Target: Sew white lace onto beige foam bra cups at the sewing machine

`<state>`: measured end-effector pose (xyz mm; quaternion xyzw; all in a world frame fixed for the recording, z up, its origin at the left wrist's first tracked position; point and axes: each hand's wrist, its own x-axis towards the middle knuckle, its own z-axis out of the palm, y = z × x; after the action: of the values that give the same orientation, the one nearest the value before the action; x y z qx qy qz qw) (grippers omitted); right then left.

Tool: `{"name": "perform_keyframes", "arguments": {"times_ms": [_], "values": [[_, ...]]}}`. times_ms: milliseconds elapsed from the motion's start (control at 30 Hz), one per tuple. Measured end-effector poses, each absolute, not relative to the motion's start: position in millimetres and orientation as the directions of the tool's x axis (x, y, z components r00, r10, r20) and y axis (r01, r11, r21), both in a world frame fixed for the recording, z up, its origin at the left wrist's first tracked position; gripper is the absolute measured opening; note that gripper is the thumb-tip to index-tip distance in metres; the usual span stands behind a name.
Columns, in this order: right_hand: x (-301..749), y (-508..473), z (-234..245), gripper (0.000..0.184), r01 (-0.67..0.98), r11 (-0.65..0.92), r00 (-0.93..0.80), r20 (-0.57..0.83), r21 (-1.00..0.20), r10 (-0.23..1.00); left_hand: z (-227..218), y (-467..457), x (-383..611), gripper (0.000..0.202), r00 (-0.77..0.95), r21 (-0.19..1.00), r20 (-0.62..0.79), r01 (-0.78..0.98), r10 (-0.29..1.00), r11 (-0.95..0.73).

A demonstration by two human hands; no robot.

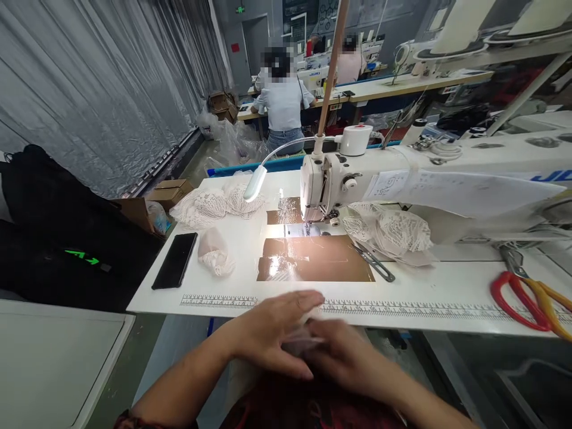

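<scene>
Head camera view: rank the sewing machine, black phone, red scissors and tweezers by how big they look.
1. sewing machine, by far the largest.
2. black phone and red scissors look about alike. The scissors run off the frame edge, so these two stay unranked.
3. tweezers, smallest.

On the surface (424, 286) we find the sewing machine (339, 179) at the back, the phone (175, 260) left, the scissors (527, 298) far right; our left hand (272, 336) overlaps our right hand (346, 354) before the near edge.
</scene>
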<state>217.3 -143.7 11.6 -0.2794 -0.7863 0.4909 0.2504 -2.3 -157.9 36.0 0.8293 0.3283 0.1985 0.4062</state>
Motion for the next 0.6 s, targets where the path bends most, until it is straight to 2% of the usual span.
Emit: {"name": "perform_keyframes", "arguments": {"times_ms": [67, 133, 267, 333, 400, 467, 500, 533, 600], "values": [[193.5, -151.5, 12.7, 0.021, 0.107, 0.343, -0.841, 0.100, -0.933, 0.532, 33.5, -165.6, -2.1, 0.093, 0.729, 0.841, -0.014, 0.379, 0.684, -0.387], [185.3, -153.6, 17.3, 0.022, 0.066, 0.377, -0.846, 0.149, -0.924, 0.512, 28.2, -175.0, -4.3, 0.081, 0.670, 0.883, -0.056, 0.380, 0.740, -0.277], [204.8, -145.1, 32.1, 0.018, 0.066, 0.532, -0.691, 0.346, -0.844, 0.635, 12.4, -191.2, -14.8, 0.029, 0.430, 0.902, -0.107, 0.422, 0.897, -0.095], [218.4, -139.8, 39.0, 0.020, 0.099, 0.569, -0.495, 0.455, -0.817, 0.740, 6.8, -196.2, -21.2, 0.019, 0.274, 0.860, -0.096, 0.507, 0.957, -0.059], [226.5, -135.0, 42.1, 0.021, 0.205, 0.542, -0.275, 0.484, -0.815, 0.831, 6.3, -200.1, -25.4, 0.022, 0.169, 0.855, -0.090, 0.518, 0.982, -0.011], [227.2, -130.7, 39.2, 0.019, 0.257, 0.440, -0.249, 0.381, -0.860, 0.890, 11.8, -203.3, -25.6, 0.029, 0.257, 0.931, -0.136, 0.364, 0.957, 0.034], [225.4, -129.0, 35.5, 0.016, 0.246, 0.365, -0.331, 0.276, -0.898, 0.902, 16.1, -204.5, -24.0, 0.029, 0.373, 0.968, -0.156, 0.240, 0.915, 0.067], [222.7, -127.9, 30.7, 0.012, 0.222, 0.276, -0.452, 0.152, -0.935, 0.879, 20.7, -205.2, -21.7, 0.033, 0.495, 0.988, -0.151, 0.114, 0.856, 0.108], [216.7, -127.8, 20.2, 0.004, 0.173, 0.093, -0.675, -0.050, -0.980, 0.736, 28.9, -204.4, -16.1, 0.062, 0.649, 0.985, -0.096, -0.045, 0.755, 0.164]]}}
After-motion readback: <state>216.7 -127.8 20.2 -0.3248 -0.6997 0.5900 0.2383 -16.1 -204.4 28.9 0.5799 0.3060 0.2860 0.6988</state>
